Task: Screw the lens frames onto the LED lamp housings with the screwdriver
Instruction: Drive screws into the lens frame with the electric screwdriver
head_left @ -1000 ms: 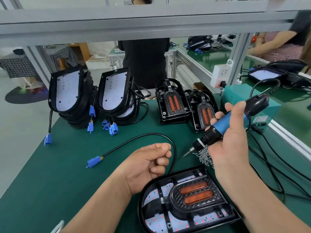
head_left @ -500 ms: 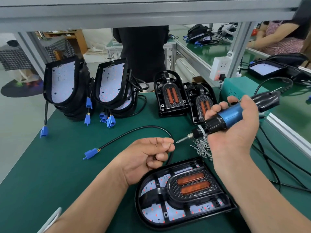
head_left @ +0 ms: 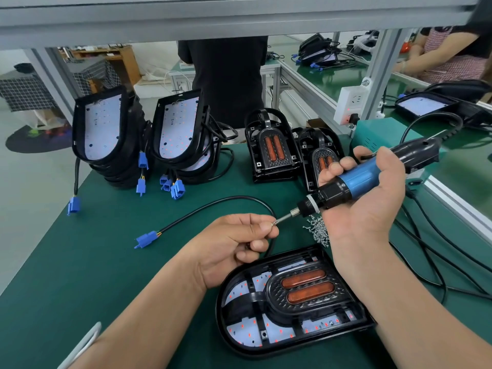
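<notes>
Holding the electric screwdriver (head_left: 356, 179) palm-up, the right hand (head_left: 367, 198) has its fingers curled round the blue barrel. The black nose and steel bit point left and slightly down, and the black rear end carries a cord running off to the right. The left hand (head_left: 237, 243) pinches a small screw (head_left: 273, 223) between thumb and forefinger right at the bit tip, its other fingers curled into the palm. Both hands are raised above the green mat (head_left: 106, 262). Below them, nearest the person, one lamp housing (head_left: 231, 315) lies flat on the mat: black shell, one end rounded, the other square. Seated in it is the lens frame (head_left: 306, 288), black ribs around a raised textured oval with two long amber lenses. A white LED board dotted red shows through the openings. Loose screws (head_left: 316, 230) lie in a small heap just beyond the housing, under the right hand. A black cable (head_left: 226, 202) arcs behind the left hand and ends in a blue connector (head_left: 146, 239). Two stacks of open housings (head_left: 106, 134) stand at the back left, and two spare frames (head_left: 271, 147) lean upright beside them.
</notes>
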`<state>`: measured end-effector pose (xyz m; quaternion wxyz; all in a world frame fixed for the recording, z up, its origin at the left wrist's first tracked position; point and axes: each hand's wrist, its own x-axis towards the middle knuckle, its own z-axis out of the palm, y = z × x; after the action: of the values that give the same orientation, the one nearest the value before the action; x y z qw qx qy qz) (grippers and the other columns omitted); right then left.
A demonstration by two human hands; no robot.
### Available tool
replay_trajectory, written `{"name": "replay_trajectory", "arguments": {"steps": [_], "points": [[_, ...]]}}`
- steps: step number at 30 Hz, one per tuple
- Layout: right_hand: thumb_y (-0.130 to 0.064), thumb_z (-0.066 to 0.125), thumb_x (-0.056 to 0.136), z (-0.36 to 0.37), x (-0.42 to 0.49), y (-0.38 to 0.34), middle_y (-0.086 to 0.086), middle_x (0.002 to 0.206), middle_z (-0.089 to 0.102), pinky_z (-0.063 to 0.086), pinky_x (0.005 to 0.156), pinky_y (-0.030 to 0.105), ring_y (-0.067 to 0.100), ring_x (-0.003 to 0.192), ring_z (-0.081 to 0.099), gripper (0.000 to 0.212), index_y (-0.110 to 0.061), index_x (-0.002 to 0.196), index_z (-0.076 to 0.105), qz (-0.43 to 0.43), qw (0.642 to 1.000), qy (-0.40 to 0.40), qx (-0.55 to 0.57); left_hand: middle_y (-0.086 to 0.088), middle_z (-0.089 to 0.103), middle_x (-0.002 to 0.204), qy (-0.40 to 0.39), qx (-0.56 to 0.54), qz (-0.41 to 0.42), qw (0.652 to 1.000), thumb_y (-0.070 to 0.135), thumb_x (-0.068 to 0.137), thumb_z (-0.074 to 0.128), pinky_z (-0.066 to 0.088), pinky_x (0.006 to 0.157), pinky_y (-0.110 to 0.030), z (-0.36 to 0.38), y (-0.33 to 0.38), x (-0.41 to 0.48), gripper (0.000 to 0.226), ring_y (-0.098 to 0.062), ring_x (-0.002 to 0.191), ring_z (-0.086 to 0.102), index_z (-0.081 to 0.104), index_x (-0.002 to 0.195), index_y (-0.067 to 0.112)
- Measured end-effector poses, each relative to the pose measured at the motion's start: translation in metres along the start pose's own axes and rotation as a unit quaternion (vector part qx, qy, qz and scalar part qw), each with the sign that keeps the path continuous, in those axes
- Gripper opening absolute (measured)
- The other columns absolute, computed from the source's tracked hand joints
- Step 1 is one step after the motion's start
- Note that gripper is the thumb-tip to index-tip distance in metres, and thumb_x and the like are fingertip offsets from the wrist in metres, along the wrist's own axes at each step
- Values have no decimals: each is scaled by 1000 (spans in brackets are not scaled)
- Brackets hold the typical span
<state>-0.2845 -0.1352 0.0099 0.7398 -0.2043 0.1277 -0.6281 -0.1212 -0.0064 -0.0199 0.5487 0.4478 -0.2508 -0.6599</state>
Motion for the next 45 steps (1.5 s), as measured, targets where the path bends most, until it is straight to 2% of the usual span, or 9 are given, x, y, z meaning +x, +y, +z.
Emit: {"name": "replay_trajectory", "arguments": {"steps": [4,8,13,22,28,33,36,40,45], "points": [[-33,65,97,-1,0,0,6,81,55,49,74,33,22,70,54,25,-10,105,60,0,1000,-6,-1,-10,68,89,3,-4,0,1000,1,88,69,28,41,-12,0,0,1,14,-7,57,48,73,100,3],[-32,65,98,0,-1,0,6,80,56,50,74,33,22,69,55,24,-10,105,60,0,1000,-15,-4,-11,70,88,5,-12,1,1000,0,86,71,29,41,-13,-1,-1,0,13,-7,56,49,79,92,6],[-31,67,98,2,-4,0,4,81,57,52,74,32,20,71,56,23,-12,107,59,-4,999,-27,-23,-11,70,87,10,-11,2,1000,0,85,71,30,40,-12,-1,-1,0,12,-7,56,49,78,94,5],[-32,67,100,2,-2,1,1,79,56,51,74,30,18,73,55,19,-16,105,58,-3,999,-3,-50,-12,72,88,22,-16,10,1000,0,83,71,28,41,-13,1,-1,1,15,-8,55,49,81,92,6],[-37,67,102,1,-1,2,1,81,58,53,75,31,18,73,57,24,-17,109,58,-3,997,-12,-73,-13,73,90,23,-15,9,1000,-3,83,69,30,40,-13,0,-1,0,20,-8,55,48,79,100,2],[-47,65,103,1,-2,-3,0,85,61,54,80,34,18,80,60,34,-17,118,59,9,994,-53,-96,-14,74,90,43,-12,20,999,-1,80,73,31,41,-14,1,-2,0,19,-8,54,49,81,96,4],[-44,66,103,-2,-3,-8,2,90,65,57,84,37,19,84,63,37,-15,125,61,28,993,-69,-91,-14,74,91,52,-8,29,998,1,80,74,32,42,-14,0,-2,0,16,-8,54,50,83,92,8],[-40,70,101,-5,-2,-14,3,88,64,58,82,39,19,82,64,36,-12,123,60,39,994,-57,-90,-14,74,89,52,13,37,998,2,79,75,31,42,-14,2,-2,-1,15,-9,55,49,80,91,8],[-28,71,100,-7,-3,-13,2,86,62,57,81,37,18,78,61,28,-12,119,58,44,996,-54,-60,-11,73,89,47,30,40,998,4,85,71,31,42,-13,4,-1,-2,20,-8,56,48,65,104,5]]}}
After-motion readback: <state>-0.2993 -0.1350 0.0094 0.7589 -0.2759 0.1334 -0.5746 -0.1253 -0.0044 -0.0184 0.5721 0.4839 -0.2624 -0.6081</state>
